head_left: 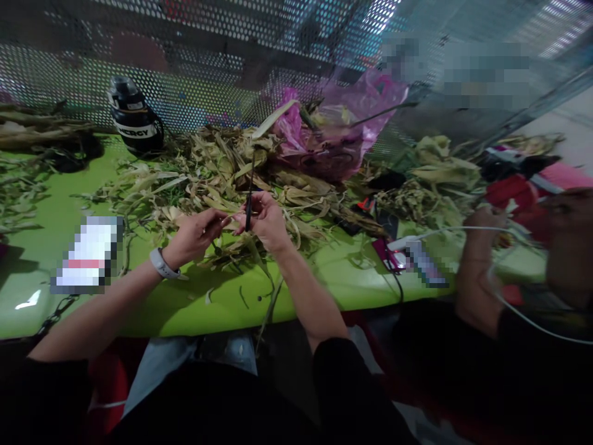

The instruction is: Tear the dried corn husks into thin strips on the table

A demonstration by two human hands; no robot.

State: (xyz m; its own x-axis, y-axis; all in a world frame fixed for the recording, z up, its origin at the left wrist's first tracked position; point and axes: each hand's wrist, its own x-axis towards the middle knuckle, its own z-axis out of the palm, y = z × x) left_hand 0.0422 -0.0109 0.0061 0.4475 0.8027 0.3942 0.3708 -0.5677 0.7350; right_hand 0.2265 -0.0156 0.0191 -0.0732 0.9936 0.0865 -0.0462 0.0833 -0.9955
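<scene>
My right hand is closed round a long, thin, dark tool that stands nearly upright; its exact kind is too dark to make out. Just left of it, my left hand has its thumb and fingers pinched together on a small pale piece of dry husk, whose right end reaches the fingers of my right hand. Both hands are over a loose heap of dried corn husks and leaves on the bright green table.
A black bottle and a pink plastic bag stand behind the heap, before a perforated metal panel. A phone lies left. At right are another phone, a white cable and a co-worker's hand.
</scene>
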